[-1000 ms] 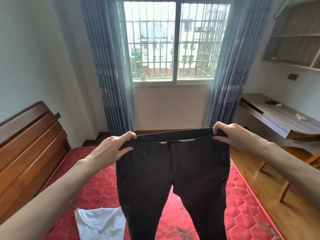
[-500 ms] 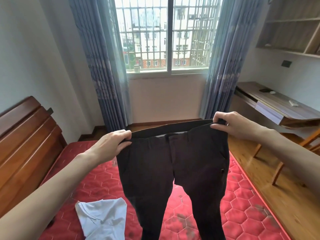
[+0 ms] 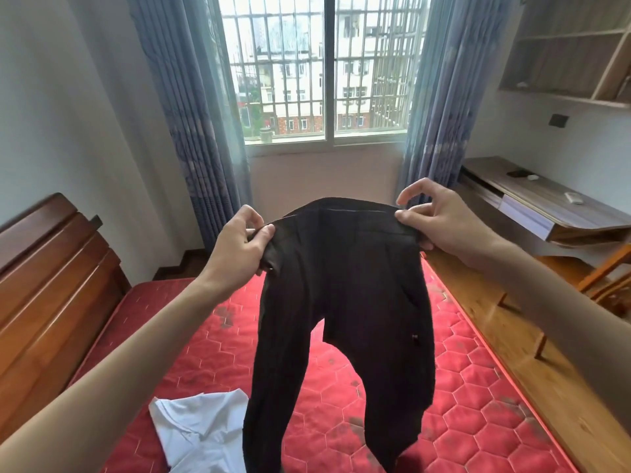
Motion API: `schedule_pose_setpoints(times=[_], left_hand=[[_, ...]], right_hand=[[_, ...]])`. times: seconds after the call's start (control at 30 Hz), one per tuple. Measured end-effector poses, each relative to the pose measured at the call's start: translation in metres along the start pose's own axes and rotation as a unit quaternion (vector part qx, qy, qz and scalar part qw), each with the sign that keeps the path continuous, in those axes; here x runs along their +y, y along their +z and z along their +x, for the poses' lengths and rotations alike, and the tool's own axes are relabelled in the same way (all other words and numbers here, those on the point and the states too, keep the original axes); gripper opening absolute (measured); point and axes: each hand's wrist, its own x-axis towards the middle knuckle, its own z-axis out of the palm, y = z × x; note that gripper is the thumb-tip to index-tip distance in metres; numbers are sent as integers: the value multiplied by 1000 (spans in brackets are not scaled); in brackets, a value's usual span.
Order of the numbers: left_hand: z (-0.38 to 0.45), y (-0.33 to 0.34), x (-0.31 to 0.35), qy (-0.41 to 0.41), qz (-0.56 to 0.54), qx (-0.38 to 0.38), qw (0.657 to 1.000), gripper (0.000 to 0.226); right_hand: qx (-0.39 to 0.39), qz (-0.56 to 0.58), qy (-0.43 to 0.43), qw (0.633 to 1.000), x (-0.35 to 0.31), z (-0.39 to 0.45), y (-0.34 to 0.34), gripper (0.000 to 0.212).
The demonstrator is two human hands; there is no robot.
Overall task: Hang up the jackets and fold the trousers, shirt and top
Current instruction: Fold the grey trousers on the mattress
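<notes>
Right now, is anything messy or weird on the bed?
Yes. A white shirt lies crumpled, not folded, near the front left of the red mattress. The mattress has dark blotches, like stains, in several spots. The dark trousers hang from the left hand and right hand.

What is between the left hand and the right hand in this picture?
In the head view, the waistband of the dark trousers spans from the left hand to the right hand; both hold it.
</notes>
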Motion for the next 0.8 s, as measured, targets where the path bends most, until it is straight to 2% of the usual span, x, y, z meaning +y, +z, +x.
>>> schedule_pose_setpoints(times=[0.17, 0.4, 0.6, 0.8], left_hand=[[-22, 35, 18, 13, -6, 18, 1000, 21], [-43, 56, 29, 35, 4, 47, 998, 22], [-52, 46, 33, 48, -3, 41, 998, 21], [-55, 42, 42, 59, 3, 15, 998, 15]], right_hand=[[55, -12, -44, 997, -8, -22, 66, 11], [121, 28, -46, 991, -6, -33, 125, 5], [86, 75, -69, 991, -6, -46, 153, 21], [154, 24, -89, 984, -9, -52, 171, 31]])
